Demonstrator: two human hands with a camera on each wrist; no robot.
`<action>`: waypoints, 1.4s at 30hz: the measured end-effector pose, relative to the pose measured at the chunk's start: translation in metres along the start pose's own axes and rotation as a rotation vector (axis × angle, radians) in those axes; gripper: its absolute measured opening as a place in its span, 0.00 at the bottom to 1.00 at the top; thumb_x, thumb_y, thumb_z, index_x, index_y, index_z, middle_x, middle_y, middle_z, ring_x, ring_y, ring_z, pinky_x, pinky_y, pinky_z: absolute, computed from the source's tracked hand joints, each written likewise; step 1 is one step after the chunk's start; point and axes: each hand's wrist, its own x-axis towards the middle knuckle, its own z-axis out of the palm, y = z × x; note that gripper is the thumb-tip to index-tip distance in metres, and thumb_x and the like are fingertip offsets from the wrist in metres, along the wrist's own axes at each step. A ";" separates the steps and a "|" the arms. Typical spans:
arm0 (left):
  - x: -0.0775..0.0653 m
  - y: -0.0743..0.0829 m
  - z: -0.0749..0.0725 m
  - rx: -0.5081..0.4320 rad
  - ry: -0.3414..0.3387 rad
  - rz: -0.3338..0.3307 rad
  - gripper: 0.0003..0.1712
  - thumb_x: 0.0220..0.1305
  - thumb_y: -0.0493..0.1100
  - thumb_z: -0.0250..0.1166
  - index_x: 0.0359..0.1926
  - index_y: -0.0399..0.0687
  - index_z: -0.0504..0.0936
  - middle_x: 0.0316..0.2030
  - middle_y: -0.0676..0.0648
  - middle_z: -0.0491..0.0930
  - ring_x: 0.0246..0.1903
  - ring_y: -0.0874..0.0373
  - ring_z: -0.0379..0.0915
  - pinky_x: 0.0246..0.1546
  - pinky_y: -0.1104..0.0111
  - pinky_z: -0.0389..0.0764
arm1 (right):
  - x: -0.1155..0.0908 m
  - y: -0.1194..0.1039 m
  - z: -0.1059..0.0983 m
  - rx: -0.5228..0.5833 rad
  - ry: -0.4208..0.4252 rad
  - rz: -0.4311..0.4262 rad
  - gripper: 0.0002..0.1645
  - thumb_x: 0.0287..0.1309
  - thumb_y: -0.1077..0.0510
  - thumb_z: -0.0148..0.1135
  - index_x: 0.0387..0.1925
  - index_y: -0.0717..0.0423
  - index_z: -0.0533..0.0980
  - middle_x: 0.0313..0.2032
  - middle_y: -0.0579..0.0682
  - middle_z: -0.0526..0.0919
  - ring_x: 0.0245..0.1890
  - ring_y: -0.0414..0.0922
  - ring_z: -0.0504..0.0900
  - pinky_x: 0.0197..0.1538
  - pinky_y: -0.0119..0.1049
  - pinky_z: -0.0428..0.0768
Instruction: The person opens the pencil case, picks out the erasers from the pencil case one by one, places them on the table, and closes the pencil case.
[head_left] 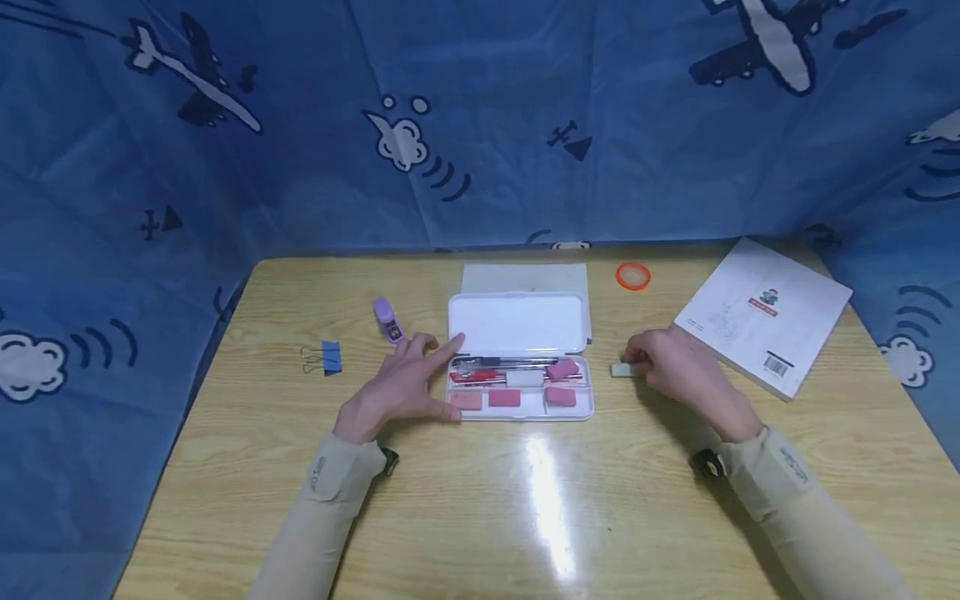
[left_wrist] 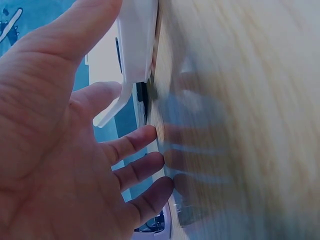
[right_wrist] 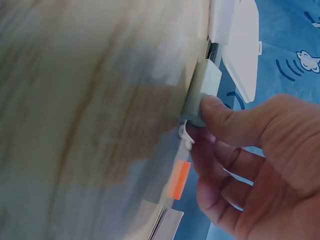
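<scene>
An open white pencil case (head_left: 520, 325) lies mid-table. Its tray holds pens (head_left: 480, 377), a white block (head_left: 523, 379) and several pink erasers (head_left: 504, 398). My left hand (head_left: 401, 379) rests at the case's left end, fingers spread, thumb at the front corner and index finger near the hinge. In the left wrist view, the other fingertips (left_wrist: 160, 187) reach down to the tabletop. To the right of the case, my right hand (head_left: 678, 371) pinches a pale green eraser (right_wrist: 202, 90) between thumb and fingers, low over the table.
A purple glue stick (head_left: 387, 320) and a blue binder clip (head_left: 331, 357) lie left of the case. Behind the case is a pale flat sheet (head_left: 525, 277). An orange-red ring (head_left: 633, 276) and a white book (head_left: 765, 312) are at the back right.
</scene>
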 end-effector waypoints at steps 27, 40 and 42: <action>-0.002 -0.002 0.002 -0.025 0.011 0.000 0.69 0.44 0.68 0.79 0.81 0.67 0.49 0.72 0.39 0.60 0.65 0.41 0.59 0.67 0.43 0.65 | 0.006 -0.013 -0.008 0.024 0.064 0.019 0.07 0.55 0.56 0.73 0.36 0.53 0.86 0.35 0.52 0.89 0.36 0.53 0.86 0.38 0.54 0.81; -0.001 -0.001 0.001 -0.021 0.008 -0.011 0.69 0.43 0.70 0.78 0.81 0.69 0.48 0.72 0.40 0.60 0.64 0.42 0.59 0.68 0.43 0.65 | 0.025 -0.083 0.002 0.047 0.105 -0.138 0.18 0.51 0.47 0.78 0.41 0.51 0.88 0.35 0.48 0.90 0.36 0.49 0.84 0.36 0.46 0.82; -0.001 -0.001 0.001 -0.019 0.010 -0.010 0.69 0.43 0.70 0.79 0.81 0.69 0.48 0.71 0.40 0.60 0.63 0.42 0.59 0.68 0.44 0.66 | 0.027 -0.092 0.006 0.040 0.089 -0.164 0.15 0.52 0.50 0.78 0.41 0.50 0.88 0.34 0.46 0.90 0.35 0.47 0.84 0.35 0.44 0.81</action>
